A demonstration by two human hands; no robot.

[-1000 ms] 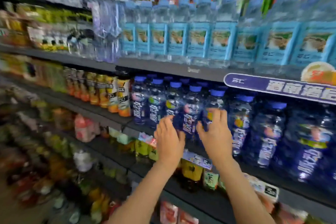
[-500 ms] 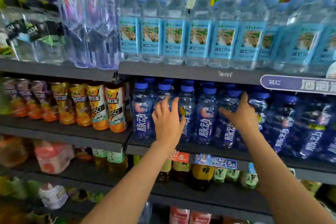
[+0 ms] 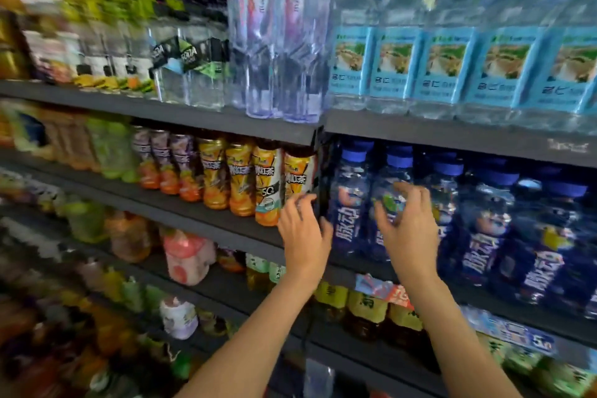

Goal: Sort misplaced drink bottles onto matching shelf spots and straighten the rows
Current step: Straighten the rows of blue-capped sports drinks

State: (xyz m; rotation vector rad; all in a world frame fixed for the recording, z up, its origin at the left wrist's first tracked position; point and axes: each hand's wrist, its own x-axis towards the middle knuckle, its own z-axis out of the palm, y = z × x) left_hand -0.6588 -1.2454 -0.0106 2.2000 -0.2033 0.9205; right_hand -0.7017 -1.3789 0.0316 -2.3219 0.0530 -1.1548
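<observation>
**Head view: both hands at the blue-capped bottles**

Head camera looked down a dark shelf of drinks, blurred toward the left edge. The blue bottles stood on the right section of the middle shelf: dark blue plastic, blue caps, white characters running down each label, with a fruit picture near the shoulder. All stood upright, long axis vertical, caps up, labels facing out. Six could be counted in the front row before the frame edge cut them off; more caps showed behind.

The right hand was in front of the second bottle from the left, fingers spread and loosely curved around its label without a clear grip; whether they touched the plastic could not be told. The left hand hovered at the divider between the sections, fingers half open, holding nothing, just beside the nearest orange tea bottle.

Four orange tea bottles stood upright in that row, with three purple-labelled ones to their left. Above, five light-blue water bottles lined the upper shelf, and two tall clear bottles stood beside them.
</observation>
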